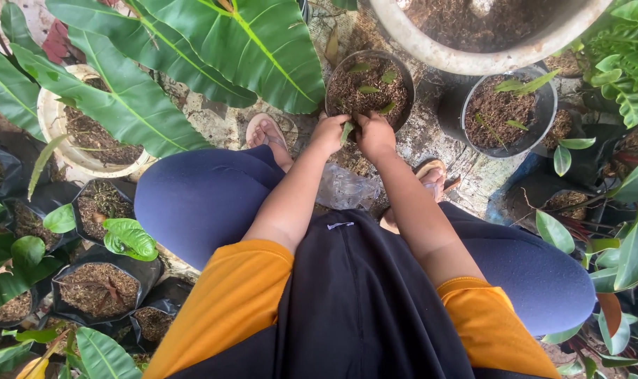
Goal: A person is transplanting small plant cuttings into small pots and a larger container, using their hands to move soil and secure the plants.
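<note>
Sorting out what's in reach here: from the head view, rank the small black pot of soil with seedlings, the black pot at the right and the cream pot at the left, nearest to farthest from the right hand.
1. Small black pot of soil with seedlings: right hand at its near rim.
2. Black pot at the right: off to the right.
3. Cream pot at the left: far left, under broad leaves.

Both hands [352,135] together, fingers (seemingly) pinched.

A small green leaf cutting [346,131] stands pinched upright at the near rim of a soil-filled black pot [369,88]
</note>
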